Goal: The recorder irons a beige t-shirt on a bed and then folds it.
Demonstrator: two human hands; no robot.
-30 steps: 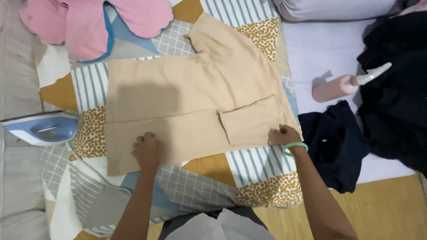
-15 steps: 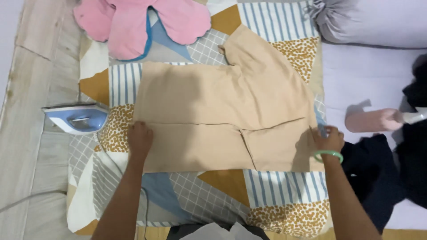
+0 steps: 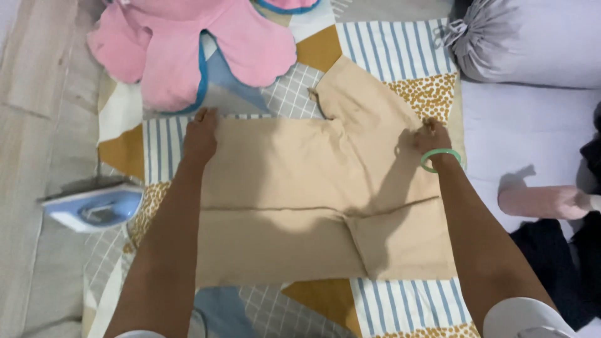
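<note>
On the patchwork quilt (image 3: pixel 400 50), flat: beige garment (image 3: pixel 300 206), lower part folded. Left hand (image 3: pixel 200 134) pinching the far left edge; right hand (image 3: pixel 432 138), green bangle (image 3: pixel 440 160), clenched on the far right edge. Risk, probably: uneven pull, skewed fold, fresh creases. Blue iron (image 3: pixel 94 209) close left, cord snag possible. Pink cloth (image 3: pixel 188 44) beyond, grey pillow (image 3: pixel 532 44) right.

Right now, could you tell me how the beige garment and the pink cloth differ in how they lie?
The beige garment lies flat and smoothed on the patchwork mat, while the pink cloth is bunched in a heap at the mat's far left corner. Both hands, left hand and right hand, rest on the beige garment's far edge; neither touches the pink cloth. Both lie on the same mat.
</note>
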